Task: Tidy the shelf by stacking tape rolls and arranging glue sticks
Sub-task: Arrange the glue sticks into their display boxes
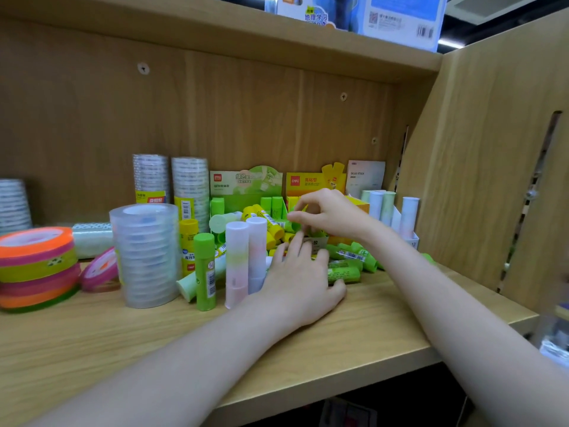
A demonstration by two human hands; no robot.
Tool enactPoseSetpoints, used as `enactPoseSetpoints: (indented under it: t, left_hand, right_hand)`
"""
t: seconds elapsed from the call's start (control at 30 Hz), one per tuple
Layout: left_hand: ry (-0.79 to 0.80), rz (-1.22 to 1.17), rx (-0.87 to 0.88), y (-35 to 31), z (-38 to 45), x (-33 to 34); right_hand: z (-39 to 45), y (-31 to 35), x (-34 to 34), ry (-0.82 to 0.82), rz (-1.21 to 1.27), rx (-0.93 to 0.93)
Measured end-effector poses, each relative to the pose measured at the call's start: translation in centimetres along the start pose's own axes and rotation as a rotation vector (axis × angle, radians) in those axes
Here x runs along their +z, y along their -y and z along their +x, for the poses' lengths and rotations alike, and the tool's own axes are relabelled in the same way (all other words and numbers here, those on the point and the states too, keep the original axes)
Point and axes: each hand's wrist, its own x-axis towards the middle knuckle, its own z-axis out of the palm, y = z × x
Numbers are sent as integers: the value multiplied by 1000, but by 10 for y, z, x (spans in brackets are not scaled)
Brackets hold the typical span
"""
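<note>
Head view shows you in the middle of the glue-stick step, not the tape step. Your right hand (326, 212) is raised over the jumble of loose sticks (345, 257) in front of the display boxes, thumb and forefinger pinched on something small and green; whether it is a stick or a cap you cannot tell from here. Your left hand (303, 272) lies low on the shelf (354, 328), fingers spread and slack, touching the green sticks at the front of the pile but not gripping any.

The green box (246, 183) behind the pile holds only a few upright sticks, the yellow box (304, 181) beside it is mostly hidden by your right hand, and the pastel sticks (385, 208) stand in their box on the right. Two pastel sticks (246, 257) and a green stick (204, 269) stand loose near the clear tape stack (146, 254).

The tape looks further along: the coloured rolls (37, 269) are stacked at the left, though one pink roll (101, 271) leans on its edge between them and the clear stack.

For the next move, you likely need to carry the pinched piece back to the green box and stand it upright. Then sort the pile by colour, steadying it with your left hand so nothing rolls off the front edge.
</note>
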Motion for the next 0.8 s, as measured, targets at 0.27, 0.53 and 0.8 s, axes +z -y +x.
enactPoseSetpoints:
  t: [0.27, 0.53, 0.8]
  left_hand:
    - [-53, 126, 60, -3, -5, -5]
    - [-58, 72, 238, 10, -38, -27]
    - [-496, 297, 464, 32, -63, -61]
  right_hand:
    - [-1, 9, 2, 42, 208, 156]
    - [-14, 7, -6, -120, 285, 312]
    - [-17, 14, 7, -60, 96, 239]
